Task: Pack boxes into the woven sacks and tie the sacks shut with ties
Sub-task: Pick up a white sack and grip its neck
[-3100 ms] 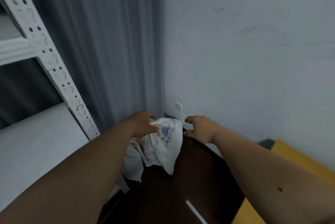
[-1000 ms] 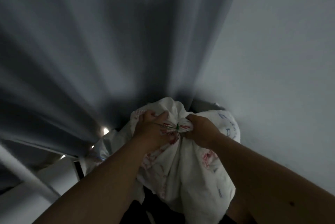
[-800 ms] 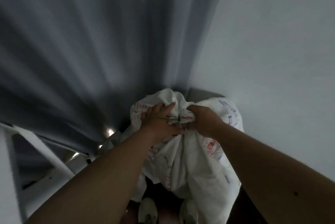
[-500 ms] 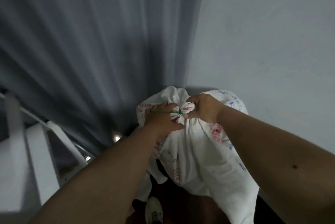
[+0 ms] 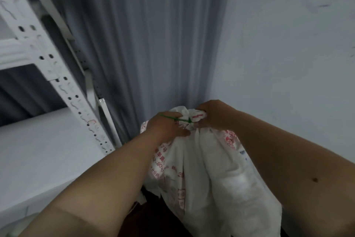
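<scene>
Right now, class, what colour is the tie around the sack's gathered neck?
Green: the tie shows best in the head view, around the sack.

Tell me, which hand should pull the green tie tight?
Probably the left hand: the tie runs across its fingers, which seem to grip its tail. The right hand pinches the sack neck.

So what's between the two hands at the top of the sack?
In the head view, the sack's gathered neck, cinched by a green tie, sits between left hand and right hand.
</scene>
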